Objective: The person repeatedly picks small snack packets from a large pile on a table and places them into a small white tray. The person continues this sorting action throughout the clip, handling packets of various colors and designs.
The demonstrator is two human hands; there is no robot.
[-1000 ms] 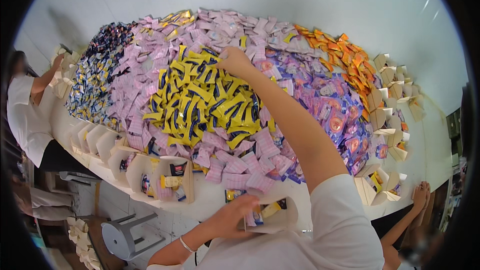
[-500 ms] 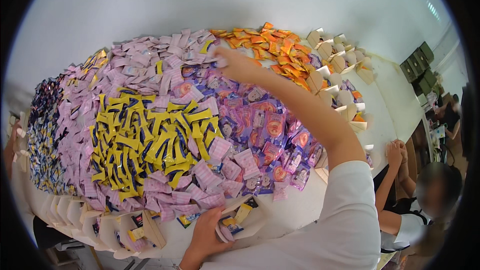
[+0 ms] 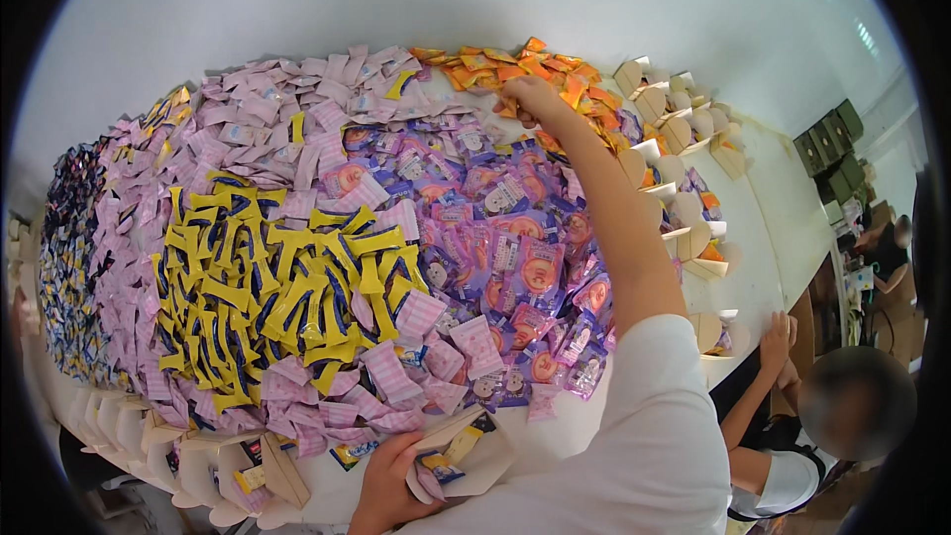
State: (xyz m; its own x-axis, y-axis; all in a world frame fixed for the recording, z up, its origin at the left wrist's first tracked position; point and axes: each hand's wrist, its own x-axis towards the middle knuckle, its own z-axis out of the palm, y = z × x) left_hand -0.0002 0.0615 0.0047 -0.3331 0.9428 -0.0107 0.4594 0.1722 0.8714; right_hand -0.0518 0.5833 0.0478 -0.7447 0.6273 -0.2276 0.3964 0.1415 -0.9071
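Note:
My left hand (image 3: 388, 483) is closed around the side of an open cardboard box (image 3: 487, 468) at the table's front edge. Inside lie several small wrapped snacks, among them a yellow packet (image 3: 463, 446) and a pink one. My right arm reaches across the table. Its hand (image 3: 533, 101) is over the near edge of a heap of orange packets (image 3: 570, 89), fingers curled and pressed together. An orange patch shows at the fingertips, but what they hold is hidden. Below that hand spread purple packets (image 3: 525, 267).
Pink packets (image 3: 267, 109) and yellow-and-navy packets (image 3: 297, 277) cover the middle and left; dark and blue ones (image 3: 74, 258) lie far left. Cardboard boxes stand at right (image 3: 684, 129) and front left (image 3: 213, 461). A co-worker's hands (image 3: 780, 337) are at the right edge.
My right hand has moved right, from the pink packets to the orange heap. My left hand keeps hold of the box. The whole view has shifted slightly.

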